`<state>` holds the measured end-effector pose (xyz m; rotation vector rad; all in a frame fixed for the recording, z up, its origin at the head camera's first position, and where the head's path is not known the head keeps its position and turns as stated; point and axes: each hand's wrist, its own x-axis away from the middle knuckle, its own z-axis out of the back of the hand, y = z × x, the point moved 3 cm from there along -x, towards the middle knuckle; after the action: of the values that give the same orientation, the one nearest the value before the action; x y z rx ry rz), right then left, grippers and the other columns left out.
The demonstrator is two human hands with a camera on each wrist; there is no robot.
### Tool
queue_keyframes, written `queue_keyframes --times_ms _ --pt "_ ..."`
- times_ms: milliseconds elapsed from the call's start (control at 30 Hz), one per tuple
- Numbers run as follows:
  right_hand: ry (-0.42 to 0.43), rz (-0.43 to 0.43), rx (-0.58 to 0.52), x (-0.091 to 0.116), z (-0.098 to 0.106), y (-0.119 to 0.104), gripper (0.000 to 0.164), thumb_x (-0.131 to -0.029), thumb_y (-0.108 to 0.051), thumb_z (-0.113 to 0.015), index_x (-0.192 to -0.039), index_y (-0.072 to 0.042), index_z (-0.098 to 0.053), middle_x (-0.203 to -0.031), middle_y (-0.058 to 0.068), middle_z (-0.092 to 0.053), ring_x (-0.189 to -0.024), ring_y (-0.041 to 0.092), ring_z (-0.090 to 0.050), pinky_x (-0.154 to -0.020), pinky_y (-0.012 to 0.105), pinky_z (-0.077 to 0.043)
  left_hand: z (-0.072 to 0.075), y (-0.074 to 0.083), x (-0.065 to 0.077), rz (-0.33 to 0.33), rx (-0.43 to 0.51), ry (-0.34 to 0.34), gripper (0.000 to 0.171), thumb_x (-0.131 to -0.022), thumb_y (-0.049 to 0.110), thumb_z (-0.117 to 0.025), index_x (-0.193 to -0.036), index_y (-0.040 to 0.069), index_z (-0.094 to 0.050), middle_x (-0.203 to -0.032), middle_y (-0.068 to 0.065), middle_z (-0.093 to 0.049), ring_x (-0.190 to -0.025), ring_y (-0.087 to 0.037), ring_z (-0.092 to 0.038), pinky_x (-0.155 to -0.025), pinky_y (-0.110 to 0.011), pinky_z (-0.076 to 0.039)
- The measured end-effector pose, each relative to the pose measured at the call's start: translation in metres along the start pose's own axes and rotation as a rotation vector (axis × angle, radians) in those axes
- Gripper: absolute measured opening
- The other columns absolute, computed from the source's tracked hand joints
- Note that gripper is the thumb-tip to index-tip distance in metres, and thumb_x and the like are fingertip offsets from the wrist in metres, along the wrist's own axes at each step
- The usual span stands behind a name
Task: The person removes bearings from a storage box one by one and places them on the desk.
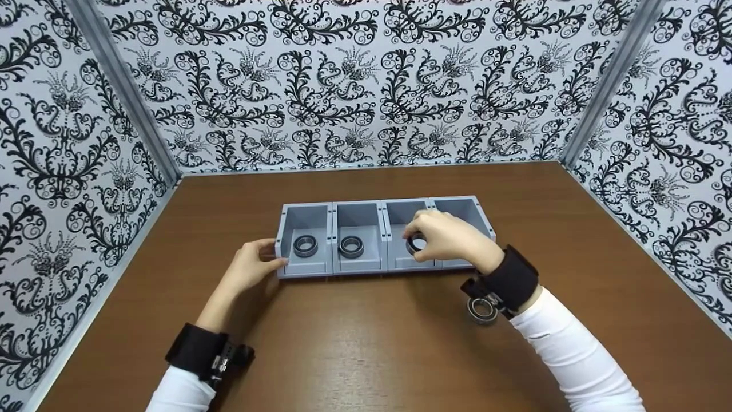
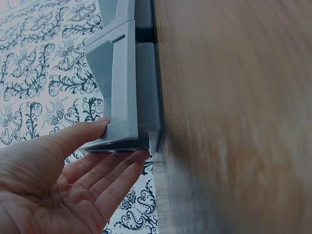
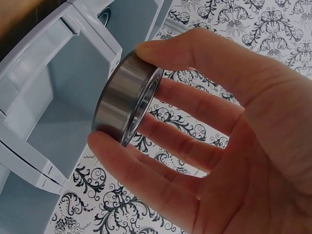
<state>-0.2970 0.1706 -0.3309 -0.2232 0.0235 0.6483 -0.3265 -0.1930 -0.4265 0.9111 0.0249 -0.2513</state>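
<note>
A row of grey plastic bins (image 1: 357,270) stands on the table. One ball bearing (image 1: 305,255) lies in the leftmost bin and a second bearing (image 1: 350,255) in the bin beside it. My left hand (image 1: 250,268) grips the row's left end, thumb (image 2: 92,130) on the front lip and fingers along the outer side wall. Over the third bin, my right hand (image 1: 452,236) pinches another ball bearing (image 3: 122,97) by its outer rim between thumb and fingers. In the right wrist view this bearing is tilted, close to the bin's opening.
Another bearing (image 1: 473,312) lies on the brown table (image 1: 343,343), partly behind the right wrist strap (image 1: 512,277). The fourth bin (image 1: 457,207) at the right end is partly hidden by the right hand. Patterned walls (image 1: 354,86) enclose the table at the back and sides.
</note>
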Motion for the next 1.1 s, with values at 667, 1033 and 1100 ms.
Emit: queue_keyframes --times_ms 667,1033,1100 --pt "-0.009 0.061 -0.012 0.014 -0.004 -0.006 0.032 -0.076 -0.006 -0.078 -0.108 -0.002 -0.08 -0.103 0.012 -0.07 -0.097 0.03 -0.066 -0.082 0.05 -0.057 0.0 0.0 0.0 -0.001 0.009 -0.003 0.047 -0.095 0.003 -0.074 -0.134 -0.018 -0.058 -0.126 -0.034 -0.067 -0.116 -0.047 -0.068 -0.1 -0.053 -0.055" --pt "-0.007 0.077 -0.014 0.021 -0.01 -0.008 0.031 -0.075 -0.007 -0.079 -0.106 -0.005 -0.081 -0.095 0.007 -0.066 -0.085 0.022 -0.061 -0.071 0.041 -0.052 0.0 0.0 0.001 0.0 0.019 -0.004 0.047 -0.094 0.004 -0.075 -0.134 -0.017 -0.059 -0.127 -0.033 -0.067 -0.117 -0.046 -0.068 -0.1 -0.052 -0.055" --pt "-0.012 0.072 -0.019 0.023 -0.011 -0.009 0.031 -0.075 -0.007 -0.079 -0.106 -0.005 -0.081 -0.094 0.006 -0.065 -0.083 0.021 -0.06 -0.071 0.04 -0.051 0.0 0.0 0.001 0.0 0.016 -0.002 0.047 -0.094 0.004 -0.075 -0.134 -0.017 -0.059 -0.127 -0.033 -0.067 -0.116 -0.046 -0.068 -0.101 -0.052 -0.055"
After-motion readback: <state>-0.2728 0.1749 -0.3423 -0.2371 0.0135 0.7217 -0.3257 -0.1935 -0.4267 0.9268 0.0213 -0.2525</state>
